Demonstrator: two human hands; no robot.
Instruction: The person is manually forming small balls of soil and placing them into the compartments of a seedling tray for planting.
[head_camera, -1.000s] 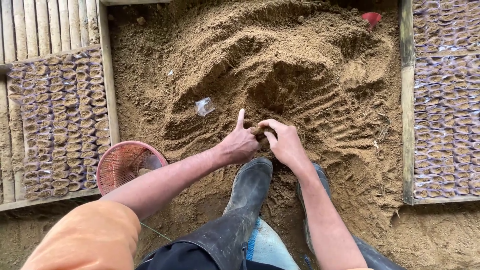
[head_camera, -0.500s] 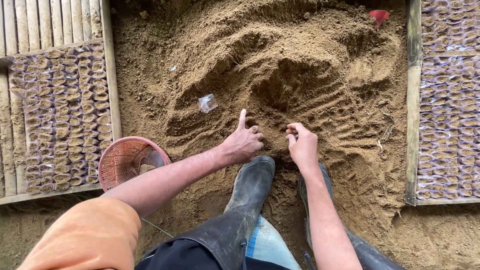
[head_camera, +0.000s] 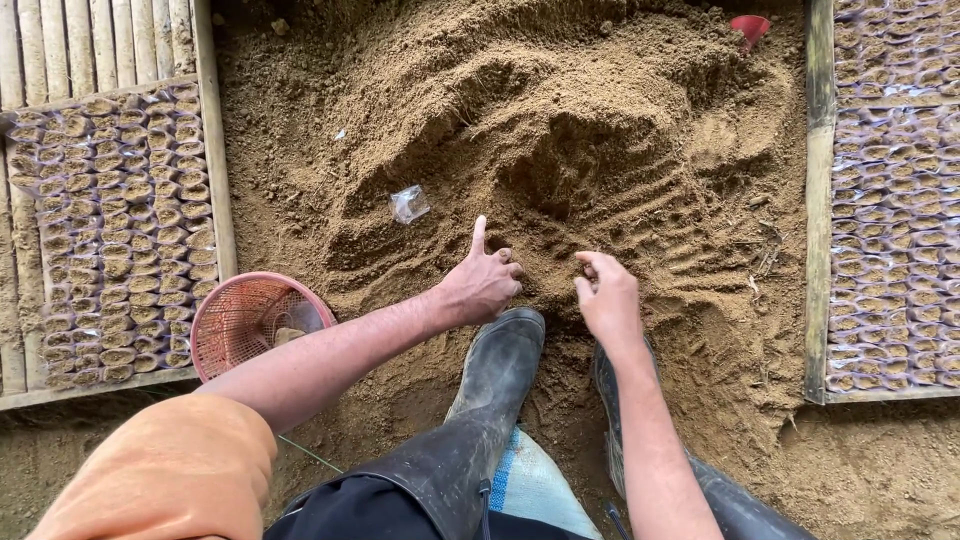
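Soil (head_camera: 600, 130) is risking spilling: left hand (head_camera: 484, 283) is clenching something unseen, right hand (head_camera: 607, 297) is pinching loosely above boots (head_camera: 497, 370).

Tan-brown sandy soil heap (head_camera: 560, 130) with ridged finger grooves, a pinkish-red plastic mesh basket (head_camera: 250, 320), dark grey-black rubber boots (head_camera: 500, 380), an orange sleeve (head_camera: 170, 475), and rows of clear soil-filled seedling bags (head_camera: 120, 230) in a honeycomb-ish pattern.
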